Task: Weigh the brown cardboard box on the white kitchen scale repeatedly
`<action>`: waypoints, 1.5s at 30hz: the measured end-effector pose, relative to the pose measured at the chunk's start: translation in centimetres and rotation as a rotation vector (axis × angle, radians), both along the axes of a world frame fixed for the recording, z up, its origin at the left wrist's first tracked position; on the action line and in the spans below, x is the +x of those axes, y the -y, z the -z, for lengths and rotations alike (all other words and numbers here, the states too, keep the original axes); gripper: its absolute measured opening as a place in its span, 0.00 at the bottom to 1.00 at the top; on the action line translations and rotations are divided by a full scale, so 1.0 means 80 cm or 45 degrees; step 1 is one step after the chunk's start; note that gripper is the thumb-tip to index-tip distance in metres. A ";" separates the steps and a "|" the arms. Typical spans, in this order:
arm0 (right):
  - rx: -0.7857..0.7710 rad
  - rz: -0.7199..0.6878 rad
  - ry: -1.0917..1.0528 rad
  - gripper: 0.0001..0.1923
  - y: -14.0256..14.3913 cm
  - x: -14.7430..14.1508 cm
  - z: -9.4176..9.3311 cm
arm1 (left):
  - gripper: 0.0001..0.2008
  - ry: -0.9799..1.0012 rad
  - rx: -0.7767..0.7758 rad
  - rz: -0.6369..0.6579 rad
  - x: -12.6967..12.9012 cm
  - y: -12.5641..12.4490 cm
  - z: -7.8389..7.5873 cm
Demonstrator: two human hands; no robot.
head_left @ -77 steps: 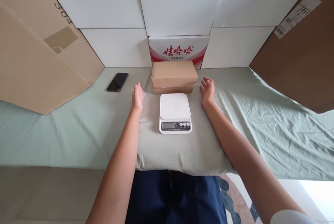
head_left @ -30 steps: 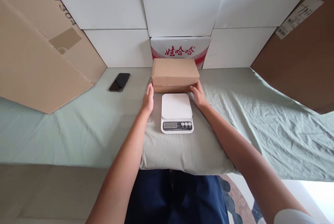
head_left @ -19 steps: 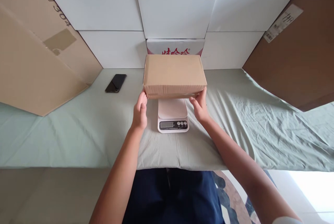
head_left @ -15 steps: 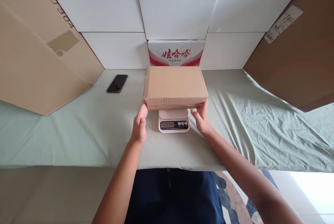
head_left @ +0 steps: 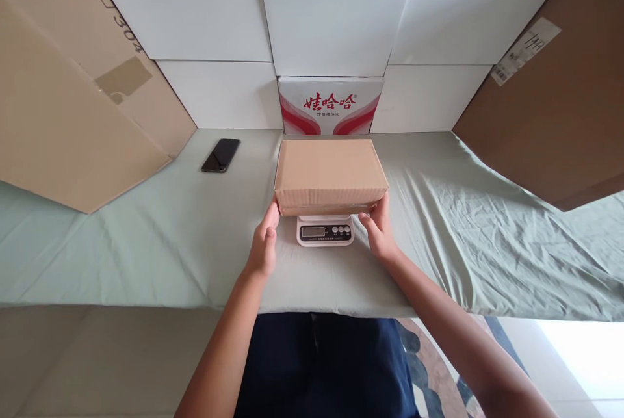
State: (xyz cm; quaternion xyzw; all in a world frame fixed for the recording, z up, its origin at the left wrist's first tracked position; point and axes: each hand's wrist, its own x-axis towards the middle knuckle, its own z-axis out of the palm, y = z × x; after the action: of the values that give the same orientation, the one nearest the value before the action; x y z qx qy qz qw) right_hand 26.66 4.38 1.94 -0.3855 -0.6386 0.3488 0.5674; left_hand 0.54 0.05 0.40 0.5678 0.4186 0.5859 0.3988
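Your left hand (head_left: 263, 246) and right hand (head_left: 377, 234) grip the near corners of the cardboard box (head_left: 330, 174), which sits over the kitchen scale (head_left: 325, 231). Keep it level and centred on the platform, leaving the display uncovered on the counter (head_left: 146, 236).

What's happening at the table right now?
A person has both hands on a brown box, the left hand at its near left corner and the right hand at its near right corner. The box sits over a white scale, hiding the platform; only the display strip and buttons show. A phone lies apart to the left on the green sheet.
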 end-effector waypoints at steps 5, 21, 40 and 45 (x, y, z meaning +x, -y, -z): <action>-0.013 0.013 0.003 0.35 0.000 -0.001 0.001 | 0.44 0.002 -0.028 -0.037 0.000 -0.001 0.002; -0.027 0.015 -0.020 0.34 0.000 -0.001 -0.004 | 0.43 -0.004 0.004 -0.050 0.002 -0.001 0.001; -0.012 0.096 -0.070 0.34 -0.001 0.003 -0.007 | 0.42 0.017 0.055 -0.073 0.001 -0.001 -0.001; 0.057 0.566 -0.337 0.27 -0.029 0.050 -0.002 | 0.38 0.199 0.132 -0.262 -0.012 -0.006 -0.003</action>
State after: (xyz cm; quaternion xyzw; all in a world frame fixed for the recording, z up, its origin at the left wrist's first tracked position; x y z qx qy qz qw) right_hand 30.65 6.74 2.12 -0.4549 -0.4658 0.2487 0.7171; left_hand -0.40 0.53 0.67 0.4945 0.4115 0.6868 0.3383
